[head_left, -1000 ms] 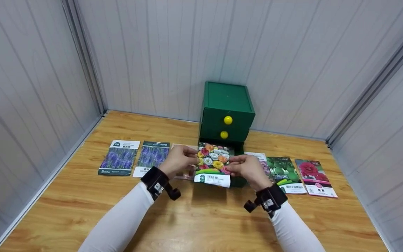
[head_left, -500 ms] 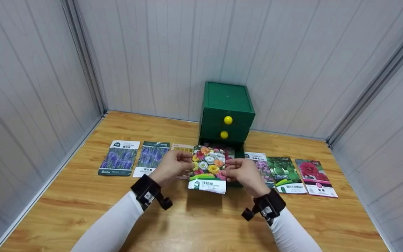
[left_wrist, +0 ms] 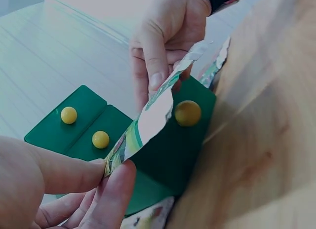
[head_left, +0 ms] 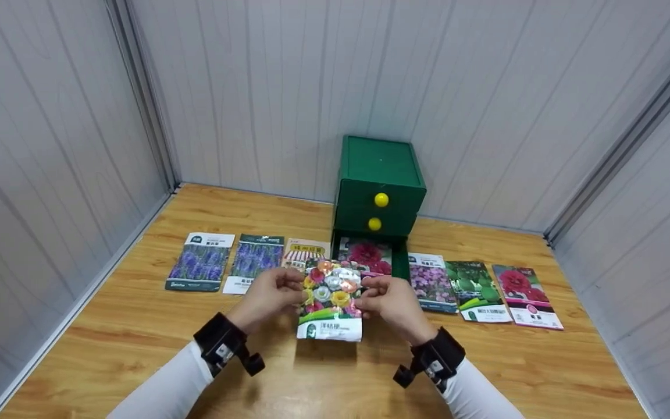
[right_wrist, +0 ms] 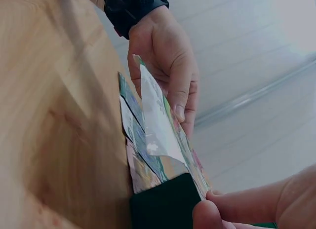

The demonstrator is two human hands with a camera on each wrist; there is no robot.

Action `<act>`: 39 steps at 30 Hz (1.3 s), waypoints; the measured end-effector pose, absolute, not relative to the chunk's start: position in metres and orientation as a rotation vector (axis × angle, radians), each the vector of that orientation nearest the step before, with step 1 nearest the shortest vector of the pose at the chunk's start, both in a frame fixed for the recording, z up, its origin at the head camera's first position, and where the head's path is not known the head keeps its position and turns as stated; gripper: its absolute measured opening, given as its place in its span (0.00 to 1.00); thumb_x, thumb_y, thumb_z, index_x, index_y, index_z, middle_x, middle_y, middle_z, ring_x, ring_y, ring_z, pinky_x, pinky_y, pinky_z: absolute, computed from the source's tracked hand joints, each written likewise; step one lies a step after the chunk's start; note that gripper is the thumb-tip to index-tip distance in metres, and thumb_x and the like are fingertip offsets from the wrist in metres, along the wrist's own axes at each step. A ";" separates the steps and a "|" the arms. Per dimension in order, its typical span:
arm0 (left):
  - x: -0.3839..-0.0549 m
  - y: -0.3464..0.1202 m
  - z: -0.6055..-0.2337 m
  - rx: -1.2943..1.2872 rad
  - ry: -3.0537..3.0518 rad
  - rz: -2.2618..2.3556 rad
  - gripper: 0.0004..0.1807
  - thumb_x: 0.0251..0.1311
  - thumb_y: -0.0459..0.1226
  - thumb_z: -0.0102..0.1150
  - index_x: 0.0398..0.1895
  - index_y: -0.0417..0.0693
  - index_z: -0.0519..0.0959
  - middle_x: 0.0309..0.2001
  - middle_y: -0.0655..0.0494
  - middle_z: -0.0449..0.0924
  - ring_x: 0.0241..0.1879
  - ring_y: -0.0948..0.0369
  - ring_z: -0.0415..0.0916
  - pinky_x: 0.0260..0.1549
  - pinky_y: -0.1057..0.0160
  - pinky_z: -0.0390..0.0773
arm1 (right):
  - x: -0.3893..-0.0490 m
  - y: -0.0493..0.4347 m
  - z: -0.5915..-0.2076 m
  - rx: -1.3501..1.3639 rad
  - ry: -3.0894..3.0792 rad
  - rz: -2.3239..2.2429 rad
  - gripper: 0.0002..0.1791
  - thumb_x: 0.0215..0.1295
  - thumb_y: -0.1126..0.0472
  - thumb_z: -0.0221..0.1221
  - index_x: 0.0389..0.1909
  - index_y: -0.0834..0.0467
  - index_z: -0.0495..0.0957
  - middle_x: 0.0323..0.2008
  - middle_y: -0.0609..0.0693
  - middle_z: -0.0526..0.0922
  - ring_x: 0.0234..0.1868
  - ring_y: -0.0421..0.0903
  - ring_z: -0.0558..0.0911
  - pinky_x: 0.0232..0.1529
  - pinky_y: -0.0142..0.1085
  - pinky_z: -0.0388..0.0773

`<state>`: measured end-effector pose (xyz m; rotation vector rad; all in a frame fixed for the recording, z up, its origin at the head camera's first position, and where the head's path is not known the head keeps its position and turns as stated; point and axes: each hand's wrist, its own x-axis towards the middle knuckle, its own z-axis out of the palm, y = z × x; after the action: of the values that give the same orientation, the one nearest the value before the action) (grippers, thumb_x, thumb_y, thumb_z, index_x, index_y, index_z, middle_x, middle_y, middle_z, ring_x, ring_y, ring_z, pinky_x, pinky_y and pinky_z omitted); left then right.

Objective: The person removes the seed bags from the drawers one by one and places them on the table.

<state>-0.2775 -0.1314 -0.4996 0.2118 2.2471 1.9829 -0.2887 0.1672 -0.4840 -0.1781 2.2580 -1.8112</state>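
Both hands hold a seed packet (head_left: pixel 330 317) printed with mixed-colour flowers, raised above the table in front of the green drawer cabinet (head_left: pixel 379 160). My left hand (head_left: pixel 269 298) pinches its left edge between thumb and fingers, and my right hand (head_left: pixel 396 304) pinches the right edge. Seen from the left wrist, the packet (left_wrist: pixel 154 115) is tilted and slightly bent, with its white lower end curling. Behind it the cabinet's bottom drawer (head_left: pixel 400 269) is pulled out, and a red-flower seed packet (head_left: pixel 370 256) lies inside. The packet held in front covers the drawer's front in the head view.
Left of the drawer lie two purple-flower packets (head_left: pixel 200 263) and a striped-awning packet (head_left: pixel 307 249), partly covered. On the right are a pink-flower packet (head_left: pixel 431 285), a green-fruit packet (head_left: pixel 478 292) and a red-flower packet (head_left: pixel 528 297). Panelled walls (head_left: pixel 265 105) enclose the wooden table (head_left: pixel 137 326).
Both hands have brought the flower packet out from over the open drawer, toward the body and slightly left. The red-flower packet in the drawer and the striped-awning packet have come into fuller view.
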 end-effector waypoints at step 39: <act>-0.231 -0.182 -0.514 0.127 2.167 1.942 0.28 0.63 0.27 0.74 0.64 0.27 0.76 0.50 0.42 0.84 0.43 0.54 0.85 0.40 0.54 0.92 | -0.248 0.126 -0.502 -0.249 2.137 -1.794 0.27 0.63 0.73 0.77 0.61 0.70 0.79 0.39 0.57 0.90 0.34 0.48 0.90 0.38 0.41 0.92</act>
<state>-0.2306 -0.1819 -0.5144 0.1272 2.1675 1.9425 -0.2480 0.1258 -0.5015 -0.2489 2.1371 -1.7941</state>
